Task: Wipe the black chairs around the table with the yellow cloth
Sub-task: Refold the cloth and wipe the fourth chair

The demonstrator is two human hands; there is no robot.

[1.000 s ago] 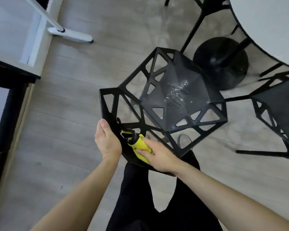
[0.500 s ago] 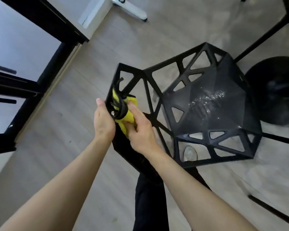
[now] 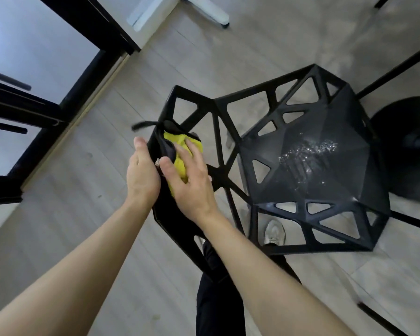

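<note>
**Ana:** Against the chair's backrest, on its inner face, the yellow cloth [image 3: 180, 154] is bunched under the right hand [image 3: 192, 180]. The fingers lie fairly straight over it, pressing it flat to the frame rather than closing round it.

**Ben:** And the left hand [image 3: 142, 175]?

**Ana:** On the outer side of the same backrest, palm against the edge, thumb up. Whether its fingers wrap the frame I cannot tell; they are behind the black metal.

**Ben:** How would you expect things to handle?

**Ana:** The cloth looks soft and light, and folds to any shape, so it should follow the narrow struts if pushed with the fingertips. The black chair [image 3: 301, 166] looks rigid, all thin bars and triangular openings with a solid faceted seat. It may tip or slide on the smooth floor [image 3: 95, 226], so bracing the top of the backrest seems the sensible hold.

**Ben:** What can't you make out?

**Ana:** A dark strap or cord [image 3: 143, 124] pokes out just above the cloth, blurred; I can't say what it is. Most of the cloth is covered by the hand. Beyond the seat, the round table base [image 3: 410, 146] is cut by the picture's edge, and the tabletop is out of view. A shoe [image 3: 274, 232] shows through the frame below the seat. The whitish speckle on the seat could be droplets or dust.
</note>
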